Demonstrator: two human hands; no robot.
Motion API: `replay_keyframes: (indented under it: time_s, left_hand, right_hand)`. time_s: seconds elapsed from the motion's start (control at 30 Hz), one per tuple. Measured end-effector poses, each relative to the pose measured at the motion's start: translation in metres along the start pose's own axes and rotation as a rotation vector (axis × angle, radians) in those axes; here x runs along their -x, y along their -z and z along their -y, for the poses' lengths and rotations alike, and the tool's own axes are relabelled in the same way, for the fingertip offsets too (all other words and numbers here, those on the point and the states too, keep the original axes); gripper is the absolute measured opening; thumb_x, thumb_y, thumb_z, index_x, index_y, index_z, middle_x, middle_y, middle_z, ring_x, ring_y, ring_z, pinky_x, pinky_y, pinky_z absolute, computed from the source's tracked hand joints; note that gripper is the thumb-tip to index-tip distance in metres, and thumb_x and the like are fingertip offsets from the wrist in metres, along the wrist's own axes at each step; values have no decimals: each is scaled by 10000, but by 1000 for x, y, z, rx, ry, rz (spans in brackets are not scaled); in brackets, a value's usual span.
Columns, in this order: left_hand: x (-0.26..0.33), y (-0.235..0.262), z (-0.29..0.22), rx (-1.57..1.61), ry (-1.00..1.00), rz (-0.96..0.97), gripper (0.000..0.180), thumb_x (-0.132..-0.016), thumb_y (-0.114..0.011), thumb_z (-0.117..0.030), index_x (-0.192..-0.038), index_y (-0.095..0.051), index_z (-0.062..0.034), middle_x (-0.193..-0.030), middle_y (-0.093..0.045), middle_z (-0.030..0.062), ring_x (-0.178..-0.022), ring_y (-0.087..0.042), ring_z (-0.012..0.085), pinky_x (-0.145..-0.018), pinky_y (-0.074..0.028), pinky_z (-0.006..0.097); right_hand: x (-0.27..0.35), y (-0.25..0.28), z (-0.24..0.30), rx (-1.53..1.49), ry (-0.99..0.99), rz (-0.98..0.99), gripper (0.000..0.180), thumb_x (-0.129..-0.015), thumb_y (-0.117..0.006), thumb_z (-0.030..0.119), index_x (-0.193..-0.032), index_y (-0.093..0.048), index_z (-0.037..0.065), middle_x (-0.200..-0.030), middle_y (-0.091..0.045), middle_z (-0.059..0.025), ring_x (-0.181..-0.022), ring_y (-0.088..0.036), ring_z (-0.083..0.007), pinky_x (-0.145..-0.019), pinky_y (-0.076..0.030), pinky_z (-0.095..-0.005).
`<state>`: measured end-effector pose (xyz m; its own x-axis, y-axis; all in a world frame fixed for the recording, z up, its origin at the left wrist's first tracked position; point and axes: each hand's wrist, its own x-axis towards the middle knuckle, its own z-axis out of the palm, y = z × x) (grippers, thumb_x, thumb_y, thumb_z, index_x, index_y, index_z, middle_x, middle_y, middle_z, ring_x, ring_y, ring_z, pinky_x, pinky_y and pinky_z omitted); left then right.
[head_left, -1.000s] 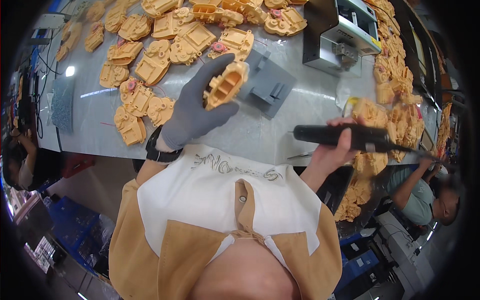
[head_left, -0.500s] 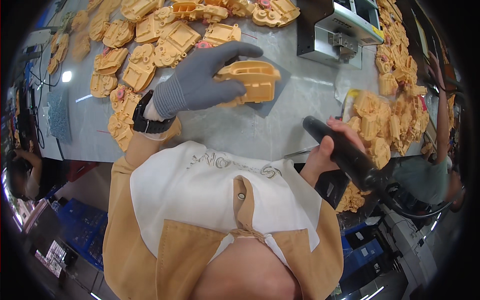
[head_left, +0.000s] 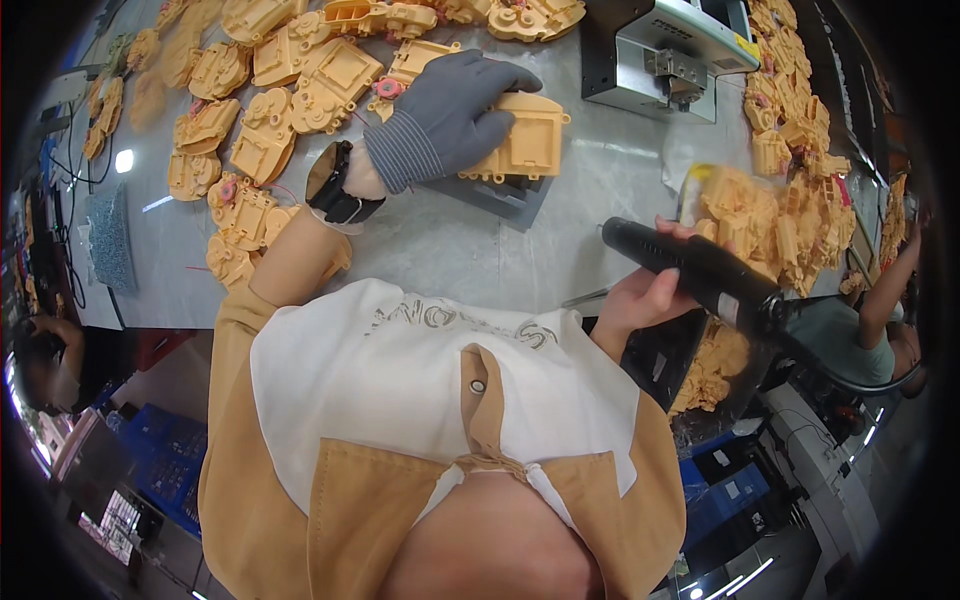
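Observation:
My left hand (head_left: pixel 450 115), in a grey knitted-cuff glove, is closed on a yellow plastic housing (head_left: pixel 530 140). The housing sits on or just over a dark grey block (head_left: pixel 525 205) on the table; whether it rests fully in the block I cannot tell. My bare right hand (head_left: pixel 650 290) is wrapped around a black corded electric screwdriver (head_left: pixel 690 268), with fingers above and thumb below. The tool lies slantwise in the air, its narrow end toward the left and its cable end toward the lower right. It is apart from the housing.
Several yellow housings (head_left: pixel 335 80) cover the table's far left. More are heaped at the right (head_left: pixel 760 220). A metal-bodied machine (head_left: pixel 670 65) stands at the far right middle. A blue-grey bubbly pack (head_left: pixel 110 235) lies at the left. Another person's arm (head_left: pixel 885 290) is at the far right.
My left hand has turned the housing over flatter and lowered it to the grey block. The screwdriver has swung to a flatter slant in my right hand.

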<state>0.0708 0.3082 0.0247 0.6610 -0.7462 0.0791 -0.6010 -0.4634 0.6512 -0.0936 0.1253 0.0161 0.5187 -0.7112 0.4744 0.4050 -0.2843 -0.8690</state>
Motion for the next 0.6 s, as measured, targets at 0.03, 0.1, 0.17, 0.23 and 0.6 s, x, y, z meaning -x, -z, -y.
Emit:
replay_keyframes:
  time_s: [0.03, 0.1, 0.17, 0.23, 0.6]
  left_hand:
    - [1, -3, 1, 25, 0, -50, 392, -745, -435, -146, -1111, -530, -42, -1061, -555, 150, -1028, -511, 278, -935, -371, 386]
    - [4, 1, 0, 91, -41, -49, 390, -737, -429, -140, -1100, -533, -42, -1048, -557, 148, -1014, -511, 277, -930, -373, 384]
    - [5, 7, -3, 105, -85, -44, 386, -726, -425, -134, -1082, -542, -42, -1039, -558, 146, -1003, -511, 275, -927, -375, 381]
    - [7, 15, -7, 67, -131, -33, 379, -714, -424, -128, -1058, -555, -41, -1035, -559, 144, -995, -511, 270, -925, -377, 375]
    - [18, -12, -7, -270, -173, -146, 350, -779, -471, -167, -1106, -550, -69, -1160, -516, 181, -1110, -468, 321, -967, -347, 425]
  right_hand:
    - [1, 1, -1, 74, -9, -26, 719, -767, -534, 284, -1320, -191, -21, -978, -508, -179, -811, -540, -259, -794, -453, -416]
    - [0, 6, 1, 61, -101, -22, 754, -758, -617, 190, -1323, -176, -41, -1017, -507, -199, -887, -555, -270, -832, -467, -410]
    - [-5, 4, 6, 116, -127, -46, 777, -735, -664, 107, -1320, -176, -48, -1036, -502, -213, -933, -558, -272, -863, -469, -410]
    - [-4, 5, 6, 206, -118, -45, 787, -697, -698, 59, -1297, -199, -41, -1053, -493, -210, -941, -565, -272, -826, -499, -383]
    - [-12, -17, -7, 124, 31, -178, 648, -679, -685, 23, -1172, -270, -39, -757, -555, -129, -631, -568, -168, -608, -517, -277]
